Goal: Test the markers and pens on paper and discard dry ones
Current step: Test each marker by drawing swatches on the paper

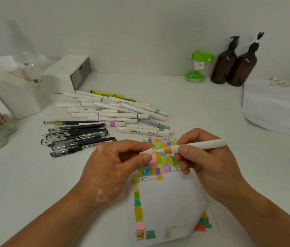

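Both hands hold one white marker (201,145) with an orange band above the paper (167,200). My right hand (204,163) grips its barrel. My left hand (115,166) pinches the white cap at its left end. The paper lies on the table under my hands, covered with coloured test patches and black scribbles. A pile of white markers (115,111) lies behind it, with several black pens (76,138) to the left of the paper.
A white bin (16,93) and a white box (67,73) stand at the back left. A green container (198,66) and two brown pump bottles (235,65) stand at the back right. A stack of white paper (274,107) sits at the right.
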